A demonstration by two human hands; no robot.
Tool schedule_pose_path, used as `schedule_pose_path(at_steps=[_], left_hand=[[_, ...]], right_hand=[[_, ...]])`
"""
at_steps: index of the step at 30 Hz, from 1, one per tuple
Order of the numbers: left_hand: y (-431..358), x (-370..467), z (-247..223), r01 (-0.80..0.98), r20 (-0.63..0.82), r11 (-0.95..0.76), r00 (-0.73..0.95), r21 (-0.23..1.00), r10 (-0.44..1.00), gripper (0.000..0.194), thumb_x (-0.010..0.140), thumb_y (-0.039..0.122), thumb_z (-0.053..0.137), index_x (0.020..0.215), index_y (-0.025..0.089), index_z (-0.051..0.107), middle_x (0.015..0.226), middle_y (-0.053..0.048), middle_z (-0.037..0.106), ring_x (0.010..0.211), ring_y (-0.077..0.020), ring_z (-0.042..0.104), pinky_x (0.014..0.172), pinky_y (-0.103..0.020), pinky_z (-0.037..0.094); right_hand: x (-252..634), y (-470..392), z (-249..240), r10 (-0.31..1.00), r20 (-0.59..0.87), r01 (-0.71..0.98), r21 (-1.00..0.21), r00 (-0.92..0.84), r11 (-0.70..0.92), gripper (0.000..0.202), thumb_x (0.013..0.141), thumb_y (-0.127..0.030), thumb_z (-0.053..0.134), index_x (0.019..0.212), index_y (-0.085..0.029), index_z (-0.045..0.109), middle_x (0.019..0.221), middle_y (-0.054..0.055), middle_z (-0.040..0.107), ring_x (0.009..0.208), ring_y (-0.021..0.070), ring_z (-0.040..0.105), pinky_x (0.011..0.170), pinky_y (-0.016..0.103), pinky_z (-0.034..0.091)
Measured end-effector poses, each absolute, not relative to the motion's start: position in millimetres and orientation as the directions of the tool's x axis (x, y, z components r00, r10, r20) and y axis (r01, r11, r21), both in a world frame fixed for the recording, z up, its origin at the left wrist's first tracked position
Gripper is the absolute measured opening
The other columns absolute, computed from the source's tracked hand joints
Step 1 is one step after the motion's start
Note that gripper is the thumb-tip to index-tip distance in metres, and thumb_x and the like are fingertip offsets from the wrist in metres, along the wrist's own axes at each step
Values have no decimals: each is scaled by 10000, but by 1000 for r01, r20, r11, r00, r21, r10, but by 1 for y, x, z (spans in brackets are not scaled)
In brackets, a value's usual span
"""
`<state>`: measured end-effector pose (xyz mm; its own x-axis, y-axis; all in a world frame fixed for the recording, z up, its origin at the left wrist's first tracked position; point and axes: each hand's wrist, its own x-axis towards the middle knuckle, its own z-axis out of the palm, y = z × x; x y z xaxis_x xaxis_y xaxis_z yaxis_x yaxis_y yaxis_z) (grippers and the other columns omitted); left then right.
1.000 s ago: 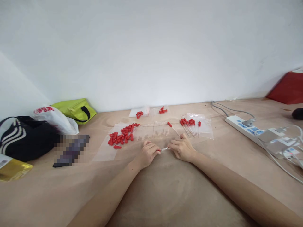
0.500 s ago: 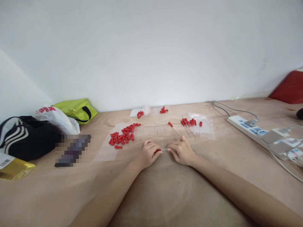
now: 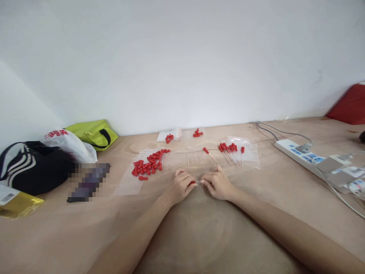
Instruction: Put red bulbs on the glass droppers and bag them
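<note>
My left hand pinches a red rubber bulb. My right hand grips a thin clear tube whose end meets the bulb between the hands. Just beyond my right fingers lies a tube with a red bulb on it. A pile of red bulbs rests on a clear plastic bag to the left. Rows of clear tubes lie in the middle. Several bulb-topped tubes lie on bags at the right.
Small bags with red bulbs lie near the wall. On the left are a green bag, a white plastic bag, a black bag and a pixelated dark object. A power strip with cables stands right.
My hands have come slightly closer together, and less of the clear tube shows between them. The camera view has shifted slightly.
</note>
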<state>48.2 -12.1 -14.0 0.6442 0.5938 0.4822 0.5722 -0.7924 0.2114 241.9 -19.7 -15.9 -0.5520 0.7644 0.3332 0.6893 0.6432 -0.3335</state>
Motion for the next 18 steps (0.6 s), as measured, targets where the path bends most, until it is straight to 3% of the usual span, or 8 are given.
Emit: schedule_pose_path(at_steps=[6, 8, 14, 16, 18], left_hand=[[-9, 41, -14, 557, 513, -767, 580, 317, 633, 189, 872, 330, 450, 815, 192, 567, 757, 13, 672, 694, -118, 602, 872, -345, 277], [-9, 40, -15, 562, 519, -761, 567, 324, 640, 185, 868, 318, 462, 793, 191, 573, 743, 14, 676, 678, -117, 603, 872, -348, 274], [-9, 41, -16, 553, 492, -753, 575, 356, 654, 168, 841, 304, 515, 730, 203, 591, 702, 32, 676, 657, -121, 601, 881, -364, 268], [-8, 40, -16, 596, 480, -708, 527, 380, 701, 118, 824, 319, 536, 836, 216, 592, 805, 12, 681, 741, -145, 607, 890, -377, 270], [-8, 40, -17, 664, 465, -627, 440, 407, 768, 335, 776, 358, 590, 1072, 223, 510, 989, -38, 643, 841, -180, 590, 883, -393, 292]], right_hand=[[252, -13, -14, 752, 363, 619, -427, -550, 659, 317, 908, -313, 331, 814, -204, 613, 749, 3, 652, 665, 114, 531, 691, 288, 201], [256, -12, -15, 714, 393, 601, -385, -580, 700, 315, 907, -341, 340, 856, -212, 623, 768, 14, 651, 709, 122, 536, 698, 293, 208], [256, -16, -17, 621, 499, 666, -109, -605, 737, 270, 876, -315, 411, 797, -213, 648, 761, 31, 617, 738, 143, 484, 696, 315, 201], [254, -17, -16, 627, 505, 696, -70, -593, 715, 252, 867, -294, 421, 796, -210, 647, 731, 34, 610, 738, 150, 470, 690, 320, 199], [256, -13, -14, 687, 509, 768, -77, -518, 636, 251, 860, -284, 420, 783, -201, 644, 722, 47, 612, 747, 162, 470, 688, 325, 199]])
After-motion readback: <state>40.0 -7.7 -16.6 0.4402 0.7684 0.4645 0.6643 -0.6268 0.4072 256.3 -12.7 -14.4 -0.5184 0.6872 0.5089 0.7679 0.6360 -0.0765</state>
